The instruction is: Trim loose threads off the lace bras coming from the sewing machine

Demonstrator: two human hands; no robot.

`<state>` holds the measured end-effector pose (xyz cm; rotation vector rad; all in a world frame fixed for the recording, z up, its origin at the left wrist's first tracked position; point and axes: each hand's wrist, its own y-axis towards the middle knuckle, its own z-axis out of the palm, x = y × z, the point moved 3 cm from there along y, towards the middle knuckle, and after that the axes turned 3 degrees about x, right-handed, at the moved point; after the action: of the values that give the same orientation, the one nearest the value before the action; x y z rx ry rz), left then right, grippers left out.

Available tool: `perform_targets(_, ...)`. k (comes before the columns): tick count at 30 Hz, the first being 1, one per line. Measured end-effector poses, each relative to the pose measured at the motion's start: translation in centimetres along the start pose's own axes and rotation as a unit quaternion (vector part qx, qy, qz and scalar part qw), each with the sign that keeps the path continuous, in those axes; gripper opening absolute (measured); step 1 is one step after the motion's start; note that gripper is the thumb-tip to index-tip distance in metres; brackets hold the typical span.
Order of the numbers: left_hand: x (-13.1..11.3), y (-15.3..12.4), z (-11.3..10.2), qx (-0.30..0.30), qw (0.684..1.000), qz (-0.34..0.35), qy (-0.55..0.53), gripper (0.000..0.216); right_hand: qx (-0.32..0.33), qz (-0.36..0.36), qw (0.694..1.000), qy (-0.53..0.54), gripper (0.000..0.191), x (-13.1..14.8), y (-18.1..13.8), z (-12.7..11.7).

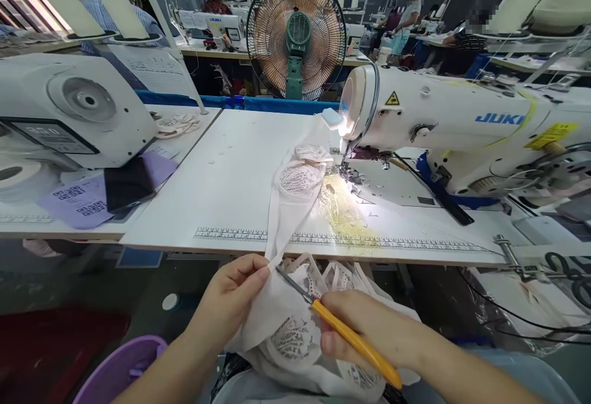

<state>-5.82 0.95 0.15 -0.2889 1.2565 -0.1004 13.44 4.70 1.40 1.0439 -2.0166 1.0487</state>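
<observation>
My left hand pinches the edge of a white lace fabric piece held below the table's front edge. My right hand grips yellow-handled thread snips, whose metal tip touches the fabric right beside my left fingertips. From my hands a white fabric strip runs up onto the table to more lace pieces lying under the needle of a white JUKI sewing machine. The machine's lamp lights the spot by the needle.
The white table has a ruler printed along its front edge. A second machine, a black phone and purple QR papers lie left. A fan stands behind. A purple bin sits lower left. People work in the background.
</observation>
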Motion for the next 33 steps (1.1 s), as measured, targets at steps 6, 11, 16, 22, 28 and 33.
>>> perform_targets(6,-0.3,-0.3,0.3,-0.018,1.0,0.0,0.009,0.024,-0.034,0.027,0.998,-0.035,0.038,1.3,0.9,-0.3)
perform_targets(11,-0.4,-0.3,0.4,-0.029,0.999,0.01,0.027,0.023,-0.068,0.039,0.995,-0.064,0.038,1.6,1.1,-0.4)
perform_targets(16,-0.4,-0.2,0.1,-0.029,0.998,0.026,0.04,0.021,-0.078,0.064,0.993,-0.054,0.036,0.9,1.5,0.4)
perform_targets(22,-1.4,-1.1,0.3,-0.02,0.985,0.067,0.157,0.016,-0.205,0.006,0.979,-0.001,0.035,-0.2,1.0,-0.7)
perform_targets(28,-1.9,-2.6,2.9,0.023,0.946,0.157,0.282,0.019,-0.277,-0.105,0.943,0.153,0.025,2.5,-0.1,-2.7)
perform_targets(33,-1.9,-2.5,5.1,0.104,0.915,0.225,0.318,0.022,-0.247,-0.103,0.951,0.155,0.016,3.4,-0.1,-2.2)
